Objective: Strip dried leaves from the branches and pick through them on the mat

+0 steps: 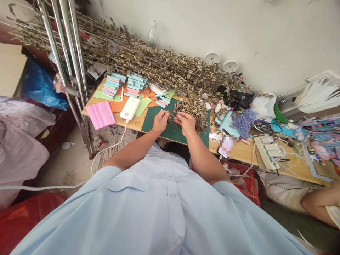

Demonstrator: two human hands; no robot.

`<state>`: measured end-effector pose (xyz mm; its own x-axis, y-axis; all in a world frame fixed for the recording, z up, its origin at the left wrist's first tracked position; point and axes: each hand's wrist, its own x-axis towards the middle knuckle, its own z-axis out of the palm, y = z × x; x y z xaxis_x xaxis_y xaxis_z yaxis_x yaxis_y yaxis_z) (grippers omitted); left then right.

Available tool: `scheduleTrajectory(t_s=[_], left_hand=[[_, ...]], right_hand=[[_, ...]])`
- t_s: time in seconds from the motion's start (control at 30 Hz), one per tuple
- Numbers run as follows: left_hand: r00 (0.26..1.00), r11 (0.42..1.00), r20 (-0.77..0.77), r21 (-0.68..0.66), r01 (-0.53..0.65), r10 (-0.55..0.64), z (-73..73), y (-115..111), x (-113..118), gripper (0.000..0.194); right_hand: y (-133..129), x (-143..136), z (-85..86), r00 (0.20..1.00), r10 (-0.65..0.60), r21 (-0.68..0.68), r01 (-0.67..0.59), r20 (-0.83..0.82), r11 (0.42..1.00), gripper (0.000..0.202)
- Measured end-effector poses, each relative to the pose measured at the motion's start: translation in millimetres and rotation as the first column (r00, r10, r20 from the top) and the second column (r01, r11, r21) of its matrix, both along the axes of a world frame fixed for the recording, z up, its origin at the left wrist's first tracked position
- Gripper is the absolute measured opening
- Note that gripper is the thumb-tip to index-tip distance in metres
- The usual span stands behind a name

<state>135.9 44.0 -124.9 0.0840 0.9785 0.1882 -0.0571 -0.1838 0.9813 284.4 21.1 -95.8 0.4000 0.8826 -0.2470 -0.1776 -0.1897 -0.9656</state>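
Over a dark green mat [152, 122], my left hand [160, 121] pinches a small piece of dried plant between thumb and fingers. Close by on the right, my right hand [186, 123] is closed too, its fingertips on a bit of the same dried leaf. The piece between the hands is too small to make out fully. A heap of dried leaves [198, 111] lies on the mat, just beside and behind my right hand. Small blue and pink paper rolls [163, 102] lie behind my left hand.
Stacks of paper rolls [135, 85], a white power bank [130, 108] and pink paper [101, 115] are on the left. Long dried stalks [148, 58] line the wall. At right are a phone [225, 146], purple yarn [244, 122], a power strip [267, 150] and another person's arm [322, 202].
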Motion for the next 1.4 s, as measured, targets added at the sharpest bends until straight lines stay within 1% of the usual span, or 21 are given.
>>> scheduleTrajectory(t_s=[0.1,0.23,0.27,0.37,0.47,0.53,0.63,0.77,0.87,1.0,1.23,1.4], left_hand=[[1.000,1.000,0.016,0.007,-0.003,0.003,-0.6,0.3,0.1,0.023],[0.999,1.000,0.034,-0.011,0.002,-0.001,1.2,-0.4,-0.3,0.021],[1.000,1.000,0.030,-0.015,0.004,-0.004,2.2,-0.8,-0.5,0.021],[1.000,1.000,0.002,-0.024,0.002,-0.002,4.7,-2.0,-0.9,0.022],[1.000,1.000,-0.012,-0.030,0.001,-0.001,5.6,-2.6,-0.9,0.021],[1.000,1.000,-0.008,-0.030,0.008,-0.008,5.1,-2.4,-0.8,0.020],[0.999,0.998,0.031,-0.042,0.036,-0.035,3.3,-1.6,-0.2,0.019],[0.986,0.990,0.117,-0.066,0.126,-0.117,0.1,-0.7,2.0,0.017],[0.980,0.984,0.111,-0.055,0.169,-0.162,-2.1,-0.4,3.5,0.021],[0.990,0.989,0.072,-0.065,0.130,-0.125,-3.9,0.0,3.6,0.023],[0.992,0.992,0.065,-0.052,0.111,-0.108,-3.3,-1.8,3.8,0.012],[0.992,0.991,0.044,-0.055,0.120,-0.118,-2.3,-3.9,5.1,0.012]], right_hand=[[3.2,-4.2,0.0,0.999,0.028,-0.015,-0.027,0.032,1.000,0.011],[1.5,-7.4,3.2,0.980,0.185,-0.069,-0.180,0.069,0.981,0.021],[0.1,-7.5,4.5,0.977,0.197,-0.075,-0.191,0.076,0.979,0.024],[-5.4,-6.5,8.3,0.978,0.181,-0.058,-0.176,0.107,0.983,0.032],[-10.6,-5.5,10.3,0.954,0.238,-0.048,-0.233,0.180,0.971,0.040],[-12.9,-5.5,9.8,0.932,0.265,-0.034,-0.266,0.248,0.964,0.039],[-14.1,-6.0,6.8,0.919,0.240,0.002,-0.253,0.312,0.967,0.034],[-14.5,-7.3,3.4,0.923,0.222,0.021,-0.240,0.314,0.971,0.026],[-16.3,-8.4,3.8,0.916,0.250,0.008,-0.266,0.314,0.964,0.024],[-20.0,-9.8,6.0,0.906,0.273,-0.011,-0.285,0.324,0.958,0.026],[-24.3,-11.7,2.9,0.886,0.277,-0.020,-0.290,0.373,0.957,0.026],[-27.0,-11.1,0.1,0.875,0.280,-0.018,-0.297,0.394,0.955,0.026]])
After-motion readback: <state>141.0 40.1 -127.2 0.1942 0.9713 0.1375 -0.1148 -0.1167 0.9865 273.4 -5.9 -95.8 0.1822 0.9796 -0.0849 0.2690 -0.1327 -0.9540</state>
